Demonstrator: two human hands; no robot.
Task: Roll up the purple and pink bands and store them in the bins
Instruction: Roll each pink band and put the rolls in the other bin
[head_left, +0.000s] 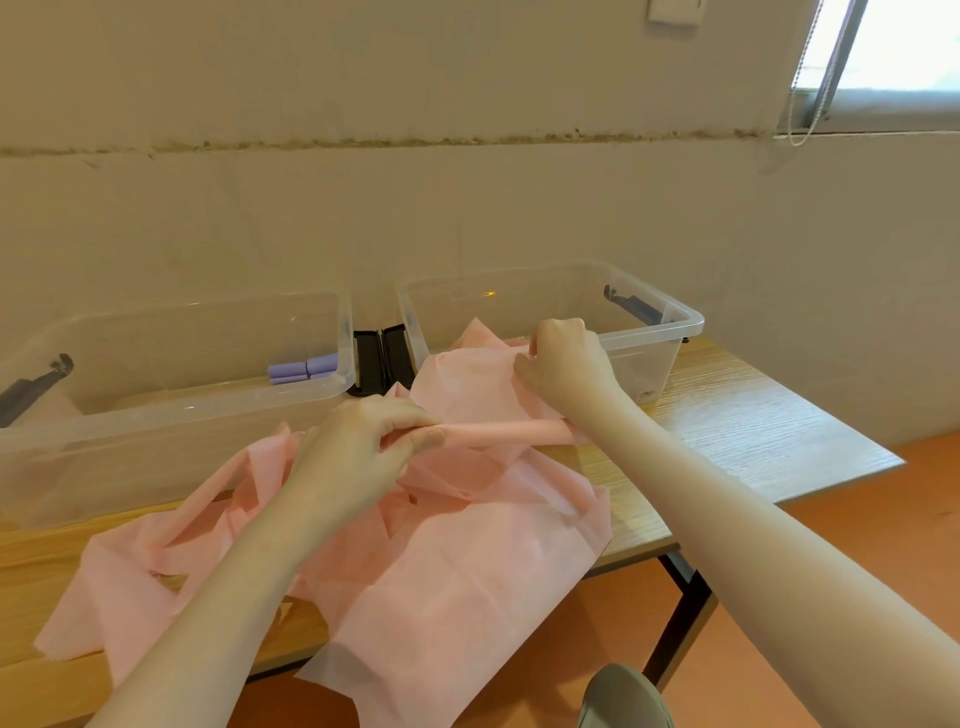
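Pink band half-rolled on the desk, purple already binned.

My left hand pinches one end of the pink roll; my right hand pinches the loose pink band near the right bin. Purple rolls sit in the left bin. Most pink, I judge, remains unrolled across the desk.

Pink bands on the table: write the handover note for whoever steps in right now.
Left hand pinches the rolled end of a pink band.
Right hand grips the same band's sheet near the right bin.
Done: purple rolls lie in the left bin.
Left: finish this roll, then roll the loose pink bands heaped on the table and bin them.
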